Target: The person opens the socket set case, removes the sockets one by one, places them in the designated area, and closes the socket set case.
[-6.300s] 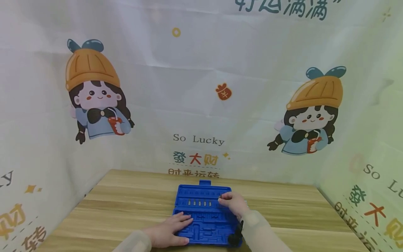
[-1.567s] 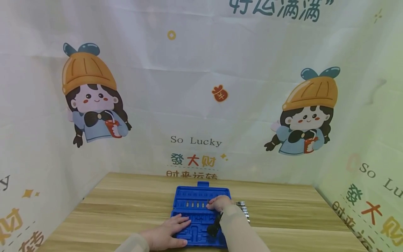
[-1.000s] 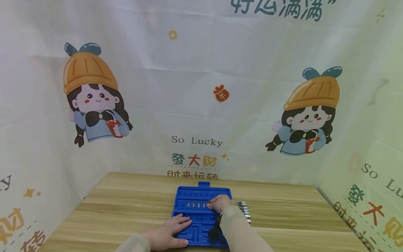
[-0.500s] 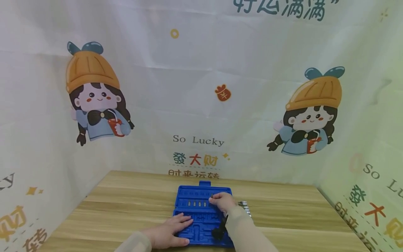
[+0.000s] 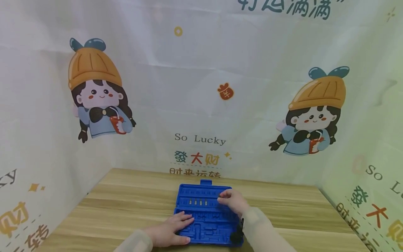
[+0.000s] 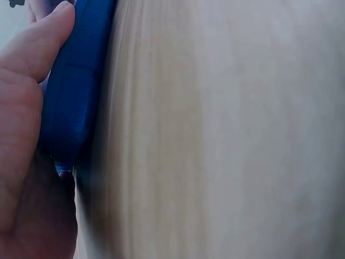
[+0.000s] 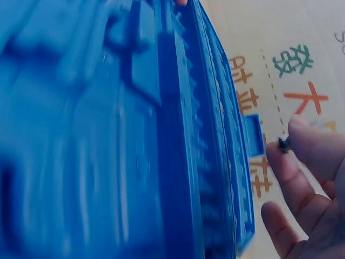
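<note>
A: What container is there, and what does it hold?

B: A blue case [image 5: 217, 225] lies open on a wooden table [image 5: 283, 203], its lid half farther away. Four small bits [image 5: 196, 202] stand in a row in the lid half, from the left toward the middle. The nearer half shows moulded hollows.

A: And the hands?

B: The right hand [image 5: 234, 201] pinches a dark bit [image 7: 283, 144] between thumb and index finger, over the lid half's right side; I cannot tell whether the bit touches the case. The left hand [image 5: 171, 227] rests on the nearer half's left edge, fingers straight and spread apart.

A: What is hard to make out?

B: The right hand hides part of the lid half. A black object [image 5: 237, 237] at the right wrist covers some of the nearer half's right edge. The pinched bit is too small for its shape to be clear. The left wrist view shows mainly thumb and palm, cut off by the frame.

A: What is around?

B: A pale cloth [image 5: 176, 105] printed with cartoon figures and lettering.
</note>
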{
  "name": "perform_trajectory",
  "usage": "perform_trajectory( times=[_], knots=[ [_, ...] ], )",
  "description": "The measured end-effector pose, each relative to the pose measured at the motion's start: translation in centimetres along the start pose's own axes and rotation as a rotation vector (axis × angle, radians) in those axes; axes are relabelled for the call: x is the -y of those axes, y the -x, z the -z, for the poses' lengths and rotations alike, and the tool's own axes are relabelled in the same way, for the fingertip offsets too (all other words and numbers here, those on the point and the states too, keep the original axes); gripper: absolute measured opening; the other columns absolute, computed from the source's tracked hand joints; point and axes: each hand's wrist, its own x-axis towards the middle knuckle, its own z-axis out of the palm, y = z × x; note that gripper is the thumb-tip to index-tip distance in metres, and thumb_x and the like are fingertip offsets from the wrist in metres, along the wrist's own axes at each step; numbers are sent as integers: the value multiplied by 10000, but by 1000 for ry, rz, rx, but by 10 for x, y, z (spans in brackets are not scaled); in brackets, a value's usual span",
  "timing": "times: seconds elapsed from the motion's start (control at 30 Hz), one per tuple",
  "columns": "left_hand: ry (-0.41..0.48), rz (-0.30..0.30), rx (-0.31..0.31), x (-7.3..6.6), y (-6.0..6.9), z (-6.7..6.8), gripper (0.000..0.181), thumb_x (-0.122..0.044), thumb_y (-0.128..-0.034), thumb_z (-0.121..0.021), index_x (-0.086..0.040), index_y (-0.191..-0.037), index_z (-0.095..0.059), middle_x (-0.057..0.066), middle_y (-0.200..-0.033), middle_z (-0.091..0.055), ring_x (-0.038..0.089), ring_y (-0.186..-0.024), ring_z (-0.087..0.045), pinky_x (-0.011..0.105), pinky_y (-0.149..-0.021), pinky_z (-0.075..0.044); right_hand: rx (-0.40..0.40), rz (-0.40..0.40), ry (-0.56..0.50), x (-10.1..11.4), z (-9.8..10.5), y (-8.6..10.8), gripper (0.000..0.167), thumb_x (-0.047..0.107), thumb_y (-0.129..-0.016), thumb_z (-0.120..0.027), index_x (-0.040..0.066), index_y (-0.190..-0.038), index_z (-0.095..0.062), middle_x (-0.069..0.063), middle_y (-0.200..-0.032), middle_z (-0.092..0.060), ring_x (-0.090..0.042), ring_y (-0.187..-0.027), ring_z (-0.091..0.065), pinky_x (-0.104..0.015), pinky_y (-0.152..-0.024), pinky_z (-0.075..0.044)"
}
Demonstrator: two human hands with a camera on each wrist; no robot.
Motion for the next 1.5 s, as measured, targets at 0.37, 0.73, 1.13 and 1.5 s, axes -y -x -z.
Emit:
perform_trajectory(
  times=[0.37,0.73,1.13,1.5],
  knots=[
    [-2,26,-23,-70,35,23,692,-590,-900,-548,-290,-1496,-363,-17,-1568,-268,334,-1451,-142,629,-1083,-195,-15,2,-77,-24,40,21,140,90,-904,-663,-27,-978,-645,-50,-882,-634,-194,-822,-578,-443,-772,-491],
    [2,4,-1,-86,45,32,724,-582,-920,-520,-196,-1508,-347,62,-1567,-266,363,-1443,-147,621,-1085,-201,-68,-46,56,-44,61,45,60,43,-873,-682,6,-880,-635,-34,-808,-597,-170,-746,-524,-317,-649,-437],
    [-14,37,-13,-84,42,29,702,-550,-918,-551,-204,-1500,-366,63,-1563,-273,338,-1445,-160,599,-1093,-210,-46,-35,149,-65,64,56,112,14,-789,-750,30,-798,-639,5,-747,-590,-154,-711,-506,-293,-642,-403],
    [20,11,-2,-84,43,30,745,-623,-900,-514,-222,-1506,-352,85,-1569,-252,359,-1446,-138,632,-1084,-190,-109,-33,339,-67,63,55,128,91,-769,-787,128,-746,-667,71,-708,-608,-122,-690,-519,-449,-773,-287]
  ],
)
